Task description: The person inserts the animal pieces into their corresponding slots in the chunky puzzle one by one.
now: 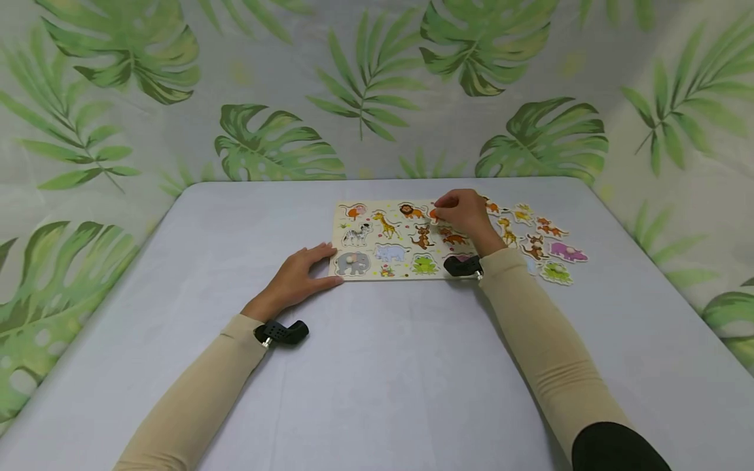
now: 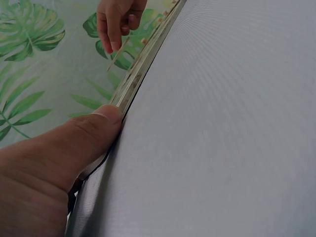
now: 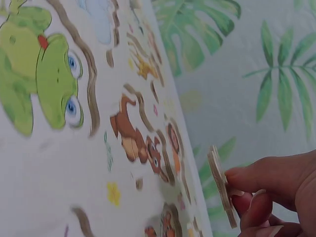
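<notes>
A leaf-print cloth [image 1: 383, 154] hangs behind and beside the white worktop [image 1: 359, 379], past its far edge and both far corners. From the left, I see the left hand [image 1: 299, 276] with its thumb and fingers spread apart: the fingers touch the left edge of the puzzle board [image 1: 406, 269], and the thumb presses on its near edge, by the near left corner. The board lies flat, short of the worktop's far edge and about midway between its far corners. In the board's near left corner sits a grey elephant piece [image 1: 353, 263] with a round knob. Next I have the right hand [image 1: 468, 216], thumb and fingers clamped on the knob of a small wooden piece [image 3: 222, 186]; the piece is apart from the board, tilted, above its far right part. I cannot make out its animal. Rightmost, beyond the board's right edge, loose animal pieces lie on the worktop, among them a tiger [image 1: 550, 227], a kangaroo [image 1: 534, 247], a green frog [image 1: 556, 272] and a purple hippo [image 1: 568, 252].
</notes>
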Demonstrator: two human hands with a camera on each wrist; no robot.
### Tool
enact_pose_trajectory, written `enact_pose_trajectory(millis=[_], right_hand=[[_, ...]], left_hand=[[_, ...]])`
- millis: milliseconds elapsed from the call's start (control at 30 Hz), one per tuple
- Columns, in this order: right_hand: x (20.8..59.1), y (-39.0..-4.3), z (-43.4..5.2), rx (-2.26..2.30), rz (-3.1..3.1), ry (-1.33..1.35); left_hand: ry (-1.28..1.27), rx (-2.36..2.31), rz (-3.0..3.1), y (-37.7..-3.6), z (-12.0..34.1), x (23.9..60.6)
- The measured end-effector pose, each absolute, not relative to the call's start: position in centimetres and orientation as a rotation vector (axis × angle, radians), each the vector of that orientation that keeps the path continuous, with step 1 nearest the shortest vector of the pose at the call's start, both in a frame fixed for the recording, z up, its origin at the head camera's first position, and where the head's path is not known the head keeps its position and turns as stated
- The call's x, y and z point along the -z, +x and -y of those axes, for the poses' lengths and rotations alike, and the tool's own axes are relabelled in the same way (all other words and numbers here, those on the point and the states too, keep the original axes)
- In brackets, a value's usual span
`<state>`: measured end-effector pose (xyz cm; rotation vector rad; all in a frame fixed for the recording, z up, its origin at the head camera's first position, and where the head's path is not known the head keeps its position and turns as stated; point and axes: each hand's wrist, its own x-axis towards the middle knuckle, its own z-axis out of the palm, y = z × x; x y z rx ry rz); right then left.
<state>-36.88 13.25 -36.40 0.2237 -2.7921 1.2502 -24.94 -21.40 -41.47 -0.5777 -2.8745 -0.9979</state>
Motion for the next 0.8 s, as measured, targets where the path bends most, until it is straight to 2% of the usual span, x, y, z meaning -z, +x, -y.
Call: enact_pose_trajectory(millis=[800], right_hand=[[36.5,-37.3,-7.7,-1.352,2.768,0.314]], left_hand=[[-0.56,0.964,2.89,-25.1,21.5,41.6]])
